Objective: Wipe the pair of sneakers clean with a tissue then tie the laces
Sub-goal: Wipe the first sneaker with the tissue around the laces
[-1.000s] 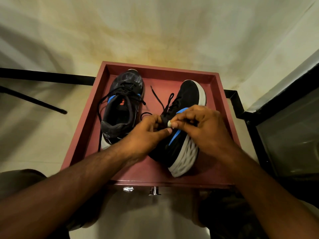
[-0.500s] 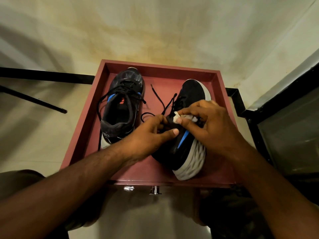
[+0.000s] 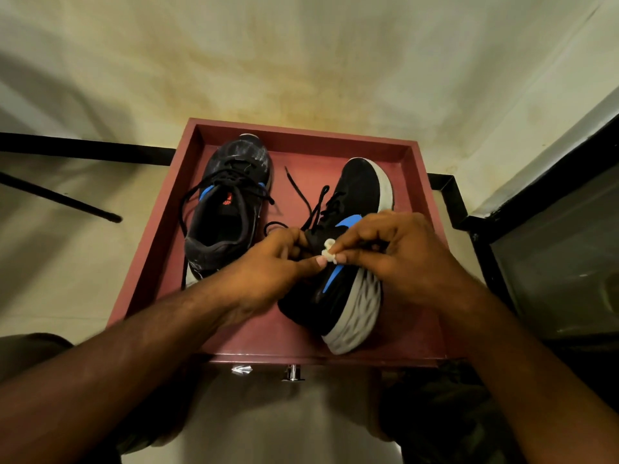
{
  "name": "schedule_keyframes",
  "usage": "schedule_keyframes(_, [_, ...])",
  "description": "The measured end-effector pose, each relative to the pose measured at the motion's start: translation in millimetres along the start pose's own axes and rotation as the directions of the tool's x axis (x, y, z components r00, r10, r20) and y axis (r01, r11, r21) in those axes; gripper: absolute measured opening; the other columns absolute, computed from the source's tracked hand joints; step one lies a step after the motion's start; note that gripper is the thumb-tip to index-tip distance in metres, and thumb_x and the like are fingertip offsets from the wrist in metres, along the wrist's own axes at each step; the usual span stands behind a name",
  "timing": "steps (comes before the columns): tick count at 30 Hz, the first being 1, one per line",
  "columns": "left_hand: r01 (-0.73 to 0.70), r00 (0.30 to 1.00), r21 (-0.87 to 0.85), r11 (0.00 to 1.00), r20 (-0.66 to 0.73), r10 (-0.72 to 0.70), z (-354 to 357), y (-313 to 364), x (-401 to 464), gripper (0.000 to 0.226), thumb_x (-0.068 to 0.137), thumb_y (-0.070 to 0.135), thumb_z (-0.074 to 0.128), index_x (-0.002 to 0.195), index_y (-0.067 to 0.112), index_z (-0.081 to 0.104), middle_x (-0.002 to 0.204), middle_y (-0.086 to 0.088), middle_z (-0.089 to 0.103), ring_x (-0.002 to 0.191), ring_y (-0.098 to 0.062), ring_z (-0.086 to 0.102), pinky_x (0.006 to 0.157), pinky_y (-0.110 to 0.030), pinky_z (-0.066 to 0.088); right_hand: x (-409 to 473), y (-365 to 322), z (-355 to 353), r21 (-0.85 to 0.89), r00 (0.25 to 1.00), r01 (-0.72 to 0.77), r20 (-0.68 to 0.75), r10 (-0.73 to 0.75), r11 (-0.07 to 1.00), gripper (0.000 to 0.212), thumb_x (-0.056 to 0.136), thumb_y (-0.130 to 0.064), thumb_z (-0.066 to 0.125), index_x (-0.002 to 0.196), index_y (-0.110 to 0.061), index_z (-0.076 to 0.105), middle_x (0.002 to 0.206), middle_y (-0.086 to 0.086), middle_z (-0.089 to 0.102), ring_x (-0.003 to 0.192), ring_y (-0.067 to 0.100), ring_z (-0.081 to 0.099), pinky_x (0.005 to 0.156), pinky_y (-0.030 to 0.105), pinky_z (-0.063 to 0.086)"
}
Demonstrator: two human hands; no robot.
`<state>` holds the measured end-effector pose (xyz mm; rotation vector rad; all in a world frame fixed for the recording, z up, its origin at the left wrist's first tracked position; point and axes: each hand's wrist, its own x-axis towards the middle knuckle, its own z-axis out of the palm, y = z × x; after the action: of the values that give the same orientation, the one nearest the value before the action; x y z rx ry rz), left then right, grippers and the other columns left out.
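Here's your red tray (image 3: 157,262), and both sneakers are in it. The left sneaker (image 3: 231,212) stands upright toward the tray's left wall, toe pointing at the far wall, its upper streaked with pale dust and its black laces (image 3: 234,182) draped loose across the tongue. The right sneaker (image 3: 351,289) lies tipped on its side toward the tray's right wall, pale patterned sole (image 3: 358,313) facing right, blue stripe showing on the black upper, heel close to the tray's near edge.

Your hands meet over that tilted shoe, near the tray's middle. Your right hand (image 3: 402,259) has its fingers curled and is pinching a small wad of white tissue (image 3: 329,252) against the shoe's side. Your left hand (image 3: 271,269) is curled at the shoe's collar, thumb tip right up against the tissue; it looks to be gripping the collar edge, though the fingers are partly tucked out of sight.

Loose lace ends (image 3: 301,192) from the right sneaker trail onto the tray floor between the two shoes.
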<state>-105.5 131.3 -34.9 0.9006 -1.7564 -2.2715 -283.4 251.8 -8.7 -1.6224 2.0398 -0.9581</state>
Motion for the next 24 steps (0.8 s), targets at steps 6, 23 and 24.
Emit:
schedule_keyframes(6, [-0.002,0.999,0.059,0.998,-0.038,0.004,3,-2,0,0.021,0.098,0.004,0.064,0.118,-0.002,0.059,0.116,-0.031,0.069,0.099,-0.030,0.072,0.083,-0.032,0.061,10,1,12,-0.180,0.985,-0.034,-0.175,0.001,0.983,0.012,0.086,-0.022,0.083,0.098,-0.027,0.084,0.095,-0.016,0.076,0.092,0.000,0.059,0.077,0.010,0.044])
schedule_keyframes(23, [0.012,0.999,0.036,0.999,-0.047,-0.010,-2,-3,1,0.008,0.100,0.005,0.062,0.107,0.007,0.064,0.094,-0.010,0.076,0.091,-0.022,0.074,0.077,-0.030,0.060,14,-7,9,0.542,0.886,-0.092,-0.338,0.318,0.835,0.029,0.095,-0.014,0.074,0.124,-0.018,0.074,0.099,-0.007,0.078,0.088,0.008,0.076,0.083,0.027,0.063])
schedule_keyframes(24, [0.015,0.999,0.022,1.000,-0.044,-0.014,-3,-3,1,0.008,0.100,0.005,0.062,0.108,0.007,0.065,0.096,-0.010,0.077,0.093,-0.023,0.075,0.080,-0.032,0.060,14,-5,7,0.590,0.879,-0.096,-0.328,0.346,0.802,0.030,0.096,-0.011,0.073,0.125,-0.015,0.073,0.101,-0.004,0.079,0.088,0.010,0.077,0.085,0.027,0.062])
